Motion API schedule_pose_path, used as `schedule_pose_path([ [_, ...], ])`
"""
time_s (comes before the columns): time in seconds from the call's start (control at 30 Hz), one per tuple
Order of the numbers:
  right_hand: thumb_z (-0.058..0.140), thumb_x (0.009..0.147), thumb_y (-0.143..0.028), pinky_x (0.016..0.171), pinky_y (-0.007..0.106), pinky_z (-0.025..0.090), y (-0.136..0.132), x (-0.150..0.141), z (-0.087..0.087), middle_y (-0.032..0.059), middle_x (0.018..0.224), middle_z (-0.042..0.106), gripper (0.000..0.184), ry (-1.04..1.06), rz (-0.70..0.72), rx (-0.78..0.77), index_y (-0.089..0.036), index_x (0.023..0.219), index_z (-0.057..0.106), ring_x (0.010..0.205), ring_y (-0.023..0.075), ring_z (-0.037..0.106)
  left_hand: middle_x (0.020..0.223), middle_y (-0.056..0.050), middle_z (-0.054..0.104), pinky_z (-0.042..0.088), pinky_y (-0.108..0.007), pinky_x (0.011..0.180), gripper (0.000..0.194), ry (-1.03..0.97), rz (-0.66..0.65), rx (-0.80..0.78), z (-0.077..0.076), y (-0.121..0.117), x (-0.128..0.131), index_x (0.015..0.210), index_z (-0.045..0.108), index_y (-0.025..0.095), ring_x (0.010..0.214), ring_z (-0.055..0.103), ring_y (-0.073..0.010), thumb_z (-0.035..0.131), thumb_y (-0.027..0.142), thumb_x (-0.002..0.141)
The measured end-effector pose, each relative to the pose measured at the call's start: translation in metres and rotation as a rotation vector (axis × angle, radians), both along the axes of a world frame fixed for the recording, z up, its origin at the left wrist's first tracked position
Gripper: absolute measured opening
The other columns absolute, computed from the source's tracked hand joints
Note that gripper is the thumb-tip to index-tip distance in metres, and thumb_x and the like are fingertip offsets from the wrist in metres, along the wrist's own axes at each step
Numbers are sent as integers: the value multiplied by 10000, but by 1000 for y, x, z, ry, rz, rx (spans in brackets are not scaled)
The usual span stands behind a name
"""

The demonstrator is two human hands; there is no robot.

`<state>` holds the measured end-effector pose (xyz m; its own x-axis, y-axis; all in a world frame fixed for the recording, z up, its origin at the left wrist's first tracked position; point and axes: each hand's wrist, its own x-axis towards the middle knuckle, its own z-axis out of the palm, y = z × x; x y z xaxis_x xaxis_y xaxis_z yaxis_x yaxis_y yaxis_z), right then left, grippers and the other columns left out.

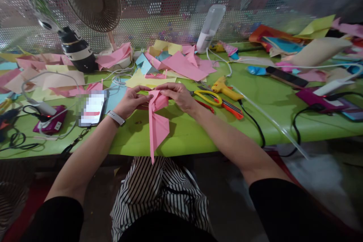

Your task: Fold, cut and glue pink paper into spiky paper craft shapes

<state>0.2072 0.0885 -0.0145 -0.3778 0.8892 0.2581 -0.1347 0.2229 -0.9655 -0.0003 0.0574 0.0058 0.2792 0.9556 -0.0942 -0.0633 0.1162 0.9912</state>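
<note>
Pink folded paper (pixel 159 126) hangs between my two hands above the front of the green table, its long narrow strip reaching down past the table's edge. At its upper left corner my left hand (pixel 135 101) is closed, thumb and fingers pinching the paper. My right hand (pixel 177 96) pinches the upper right part, fingertips close to those of the left. Creases and folded layers show near the top. Parts of both hands' fingers are hidden behind the sheet. A pair of yellow-handled scissors (pixel 209 96) lies just right of my right hand.
A yellow glue gun (pixel 227 88) and a red utility knife (pixel 231 109) lie to the right. A phone (pixel 93 109) and a purple power strip (pixel 52 120) are at left. Behind stand a fan (pixel 95 2), a black bottle (pixel 78 51) and scattered coloured paper (pixel 184 64).
</note>
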Motion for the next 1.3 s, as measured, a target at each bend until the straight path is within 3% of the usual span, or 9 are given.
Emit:
schedule_pose_path([
  [0.23,670,751,-261,696,294,506,0,1,2,24,820,747,161,-80,-44,118,-240,842,802,754,160,629,745,-1,717,581,-245,593,434,-27,-12,-28,3,-3,2,1018,606,164,648,692,-133,858,279,685],
  [0.43,628,780,-342,748,300,497,-5,4,10,38,870,744,194,-89,44,94,-229,819,781,887,197,645,745,9,684,530,-206,561,417,-17,-25,4,4,-4,2,1037,586,168,652,654,-115,827,270,712],
  [0.67,704,738,-463,468,235,286,-5,2,14,-33,573,542,300,-122,55,-163,-173,755,628,493,89,407,747,30,662,465,-203,607,401,49,-204,72,1,-6,3,1105,543,196,641,596,-87,752,196,763],
  [0.9,745,740,-477,485,255,218,-4,4,10,-43,560,445,375,-324,291,-155,-175,611,565,520,84,346,746,12,686,466,-228,651,442,92,-280,122,-2,-6,5,1144,536,193,682,621,-112,760,220,764],
  [1.0,738,745,-501,480,252,202,-1,6,9,-56,541,410,406,-280,219,-126,-183,593,537,503,77,329,801,-18,706,515,-272,715,377,91,-143,199,11,-4,-2,1097,585,180,750,665,-138,766,258,775],
  [1.1,736,737,-528,472,249,203,2,6,11,-62,537,398,445,-166,69,-118,-194,579,487,490,72,323,862,-6,720,541,-282,780,226,-75,234,391,34,-6,-17,975,633,212,799,677,-127,752,306,807],
  [1.17,729,734,-544,469,248,225,4,6,12,-60,546,401,453,-66,-28,-105,-201,586,473,494,75,330,780,36,707,538,-243,709,135,-187,373,458,52,-13,-27,887,657,232,711,654,-98,751,299,816],
  [1.23,720,734,-560,465,248,252,6,6,12,-60,546,383,465,21,-133,-84,-211,586,451,499,82,331,678,37,678,508,-228,565,116,-204,308,506,69,-25,-31,802,680,228,577,614,-96,730,324,842],
  [1.3,719,733,-565,468,246,285,9,5,11,-61,544,352,487,95,-232,-72,-222,580,409,505,88,328,578,-13,654,489,-257,475,328,-91,91,493,79,-37,-28,660,691,193,479,598,-126,669,435,879],
])
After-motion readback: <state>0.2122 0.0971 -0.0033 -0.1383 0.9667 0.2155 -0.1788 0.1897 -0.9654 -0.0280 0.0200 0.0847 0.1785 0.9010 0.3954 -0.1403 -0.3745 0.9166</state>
